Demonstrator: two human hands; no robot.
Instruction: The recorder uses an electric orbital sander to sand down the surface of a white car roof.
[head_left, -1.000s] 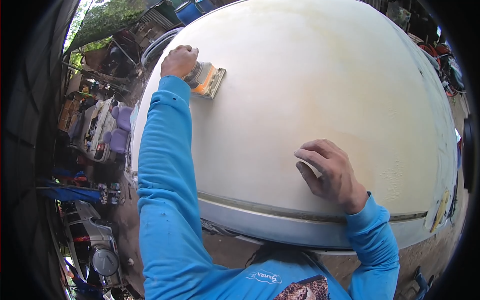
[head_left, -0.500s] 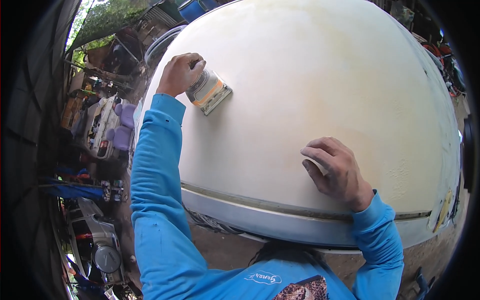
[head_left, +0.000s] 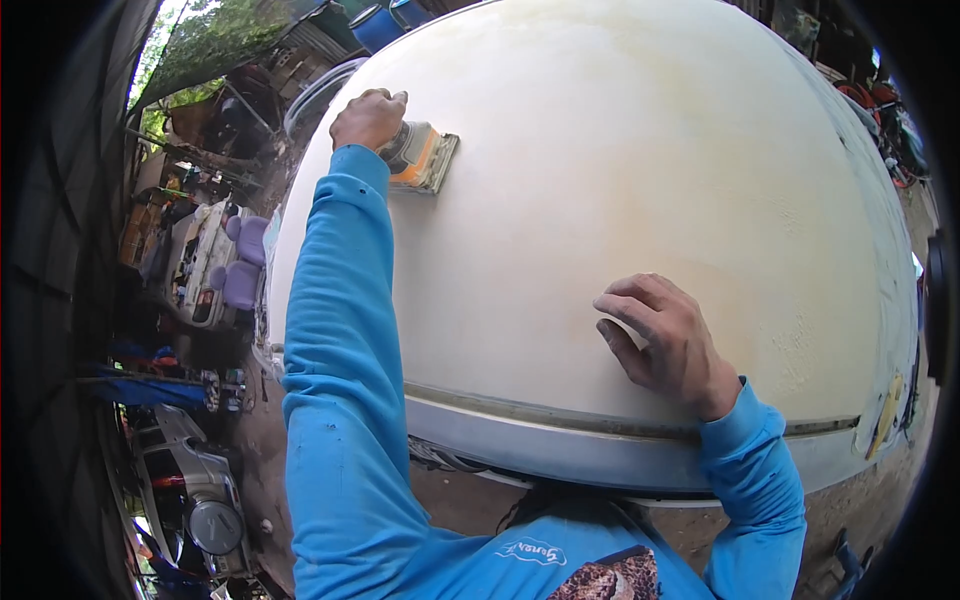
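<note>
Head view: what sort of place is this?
Probably a vehicle body workshop: the left hand holds an orange sander on a broad pale panel, likely a vehicle roof, and a silver vehicle stands at lower left.

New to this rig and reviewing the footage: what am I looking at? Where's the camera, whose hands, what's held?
There's no robot here: it's a person working bare-handed in blue sleeves. The view looks down from the left one of two fisheye cameras worn on their head, so straight edges bend near the rim. Picture left is the person's left.

The left hand grips a grey and orange tool, apparently a sander, with its flat base down on a large pale curved panel, possibly a vehicle roof. The right hand holds nothing visible; its fingers are loosely bent over the panel, and I can't tell whether they touch it. Off to the left are purple seats and a silver vehicle.
</note>
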